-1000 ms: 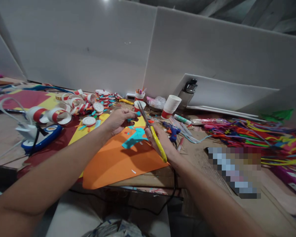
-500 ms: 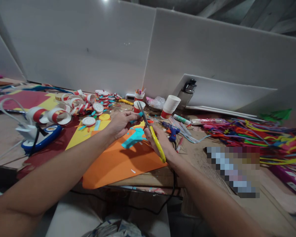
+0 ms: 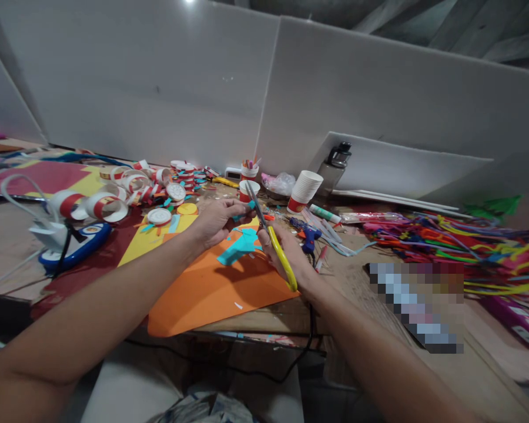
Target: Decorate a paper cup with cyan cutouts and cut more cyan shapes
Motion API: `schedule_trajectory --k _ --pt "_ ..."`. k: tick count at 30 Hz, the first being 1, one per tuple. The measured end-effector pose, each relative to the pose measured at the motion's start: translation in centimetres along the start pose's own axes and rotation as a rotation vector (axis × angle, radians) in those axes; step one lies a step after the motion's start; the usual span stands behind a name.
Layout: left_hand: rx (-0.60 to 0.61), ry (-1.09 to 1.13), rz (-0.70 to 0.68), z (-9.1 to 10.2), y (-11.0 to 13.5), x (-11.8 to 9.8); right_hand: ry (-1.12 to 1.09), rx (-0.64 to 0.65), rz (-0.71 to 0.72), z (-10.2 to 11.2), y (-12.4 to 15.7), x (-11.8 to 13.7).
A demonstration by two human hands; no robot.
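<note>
My right hand is closed round the yellow handles of a pair of scissors, whose blades point up and away. Between the fingertips of my left hand is a small piece of blue paper, right beside the blades. Whether the blades touch the paper I cannot tell. Below my hands, light-blue paper pieces lie on an orange sheet. A paper cup stands just behind the blades.
Cut cup rings and a white disc lie left. Right of my hands are stacked paper cups, a blue glue gun and many coloured pipe cleaners. A blue power strip sits far left; a bottle stands behind.
Hardly anything differs. Both hands, the scissors and the blue paper stay in almost the same place.
</note>
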State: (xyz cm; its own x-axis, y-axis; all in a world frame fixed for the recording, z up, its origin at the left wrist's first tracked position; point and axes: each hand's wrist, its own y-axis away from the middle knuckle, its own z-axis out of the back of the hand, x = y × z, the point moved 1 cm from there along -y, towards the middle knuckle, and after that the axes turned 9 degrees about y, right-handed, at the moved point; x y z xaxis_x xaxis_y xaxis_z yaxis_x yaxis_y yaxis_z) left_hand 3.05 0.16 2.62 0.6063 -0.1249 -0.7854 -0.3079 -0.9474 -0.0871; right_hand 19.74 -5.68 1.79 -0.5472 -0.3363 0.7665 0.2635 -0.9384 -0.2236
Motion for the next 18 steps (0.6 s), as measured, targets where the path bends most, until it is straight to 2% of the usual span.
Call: schedule_trajectory --k 4,11,18 --pt "0.019 -0.058 0.040 0.2 -0.1 -0.6 0.019 0.004 0.032 0.2 0.3 0.3" --pt "0.084 -0.195 0.062 1.0 -0.1 -1.5 0.055 0.054 0.007 0.5 0.5 0.4" --pt "0.118 -0.279 0.082 1.2 -0.1 -2.1 0.092 0.095 0.079 1.0 0.3 0.5"
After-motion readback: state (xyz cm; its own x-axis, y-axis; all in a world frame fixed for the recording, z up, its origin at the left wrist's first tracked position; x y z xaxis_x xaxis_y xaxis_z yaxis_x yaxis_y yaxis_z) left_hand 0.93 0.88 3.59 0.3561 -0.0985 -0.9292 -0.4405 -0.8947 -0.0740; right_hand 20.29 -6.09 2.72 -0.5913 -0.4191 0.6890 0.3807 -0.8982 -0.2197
